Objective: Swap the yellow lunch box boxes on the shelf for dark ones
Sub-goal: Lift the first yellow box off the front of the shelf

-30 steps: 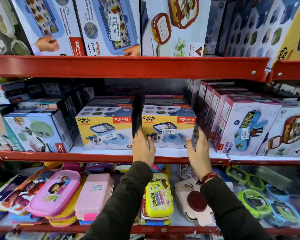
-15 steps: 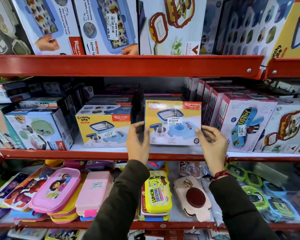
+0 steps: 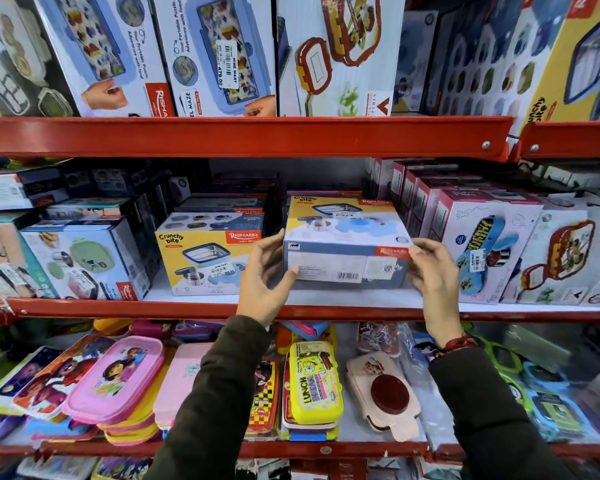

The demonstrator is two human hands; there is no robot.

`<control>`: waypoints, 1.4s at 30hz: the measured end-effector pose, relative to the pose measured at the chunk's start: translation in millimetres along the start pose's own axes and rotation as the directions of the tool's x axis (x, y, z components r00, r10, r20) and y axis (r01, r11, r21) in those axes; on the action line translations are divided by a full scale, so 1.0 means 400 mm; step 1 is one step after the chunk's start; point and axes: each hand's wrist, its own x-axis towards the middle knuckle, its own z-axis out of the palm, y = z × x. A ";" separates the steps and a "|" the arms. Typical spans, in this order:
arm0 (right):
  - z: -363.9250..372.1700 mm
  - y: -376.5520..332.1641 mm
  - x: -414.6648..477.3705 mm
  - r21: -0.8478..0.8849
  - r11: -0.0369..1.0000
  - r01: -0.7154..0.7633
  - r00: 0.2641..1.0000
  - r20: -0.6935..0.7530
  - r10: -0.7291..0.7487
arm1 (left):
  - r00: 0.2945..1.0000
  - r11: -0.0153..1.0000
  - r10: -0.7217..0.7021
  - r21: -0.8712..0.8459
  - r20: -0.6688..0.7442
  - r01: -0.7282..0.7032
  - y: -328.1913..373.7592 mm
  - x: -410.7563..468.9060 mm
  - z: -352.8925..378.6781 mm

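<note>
A yellow lunch box box (image 3: 347,242) is held between the two hands, tilted so its yellow picture face points upward and its grey-blue barcode side faces the camera. It is gripped at its left edge by the left hand (image 3: 265,277), thumb on the upper corner and fingertips on the barcode side, and at its right edge by the right hand (image 3: 435,275), thumb pressed on the red corner strip. The box is seen above the front lip of the red middle shelf (image 3: 187,308); whether its lower edge touches the shelf board cannot be told.

Just left of the left hand, a second yellow box (image 3: 205,256) is stood upright on the shelf. Behind both, dark boxes (image 3: 222,204) are stacked. Right of the right hand, a white and pink box (image 3: 482,244) showing a blue lunch box is set. Below the hands, on the lower shelf, a yellow lunch case (image 3: 314,381) is lain between the two dark sleeves (image 3: 219,393).
</note>
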 end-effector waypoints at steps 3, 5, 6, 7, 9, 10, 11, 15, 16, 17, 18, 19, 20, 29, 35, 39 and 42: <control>-0.006 0.002 -0.001 -0.005 1.000 0.015 0.998 0.062 -0.015 | 0.997 1.000 -0.027 0.007 -0.070 0.028 0.015 0.005 0.018; -0.010 0.003 -0.001 -0.044 0.998 0.048 0.991 0.129 -0.042 | 0.994 0.999 -0.037 0.027 -0.101 0.040 0.024 0.012 0.024; -0.011 0.005 -0.001 -0.078 0.995 0.065 0.987 0.153 -0.053 | 0.996 0.999 -0.035 0.037 -0.087 0.039 0.025 0.016 0.024; -0.010 0.010 0.001 -0.113 0.991 0.077 0.985 0.164 -0.058 | 0.998 0.998 -0.038 0.042 -0.058 0.041 0.024 0.019 0.023; 0.001 0.022 0.005 -0.165 0.983 0.076 0.988 0.149 -0.051 | 0.999 0.996 -0.049 0.075 -0.014 0.050 0.019 0.023 0.024; 0.006 0.028 0.008 -0.177 0.982 0.068 0.990 0.133 -0.044 | 0.999 0.992 -0.050 0.114 -0.017 0.052 0.016 0.025 0.027; 0.012 0.033 0.010 -0.182 0.982 0.058 0.992 0.117 -0.037 | 0.998 0.986 -0.048 0.159 -0.034 0.052 0.012 0.028 0.032; 0.031 0.046 0.011 -0.221 0.975 0.018 0.999 0.048 -0.008 | 0.996 0.977 -0.040 0.204 -0.086 0.057 -0.003 0.043 0.058; 0.036 0.050 0.013 -0.230 0.973 0.009 0.999 0.048 0.003 | 0.994 0.981 -0.056 0.181 -0.095 0.072 -0.008 0.047 0.064; 0.041 0.055 0.016 -0.245 0.969 -0.005 0.998 0.054 0.019 | 0.991 0.983 -0.078 0.158 -0.108 0.095 -0.015 0.051 0.069; 0.047 0.061 0.019 -0.264 0.964 -0.023 0.997 0.061 0.040 | 0.987 0.983 -0.103 0.142 -0.125 0.120 -0.023 0.055 0.075; 0.052 0.068 0.024 -0.282 0.958 -0.049 0.995 0.065 0.070 | 0.981 0.981 -0.129 0.129 -0.146 0.148 -0.030 0.059 0.080; 0.058 0.074 0.029 -0.294 0.952 -0.084 0.991 0.071 0.109 | 0.974 0.977 -0.156 0.118 -0.167 0.177 -0.038 0.063 0.084; 0.094 0.111 0.050 -0.404 0.884 -0.235 0.942 0.130 0.309 | 0.937 0.947 -0.291 0.079 -0.191 0.310 -0.092 0.088 0.100; 0.098 0.108 0.048 -0.383 0.895 -0.231 0.944 0.137 0.302 | 0.949 0.955 -0.259 0.099 -0.178 0.279 -0.106 0.083 0.107; 0.112 0.114 -0.021 -0.279 0.949 -0.146 0.988 -0.098 0.124 | 0.947 0.975 -0.193 0.055 -0.258 0.214 -0.091 0.024 0.104; 0.156 0.113 -0.090 -0.249 0.967 -0.059 0.985 -0.174 0.015 | 0.936 0.986 -0.152 0.023 -0.317 0.168 -0.082 -0.030 0.087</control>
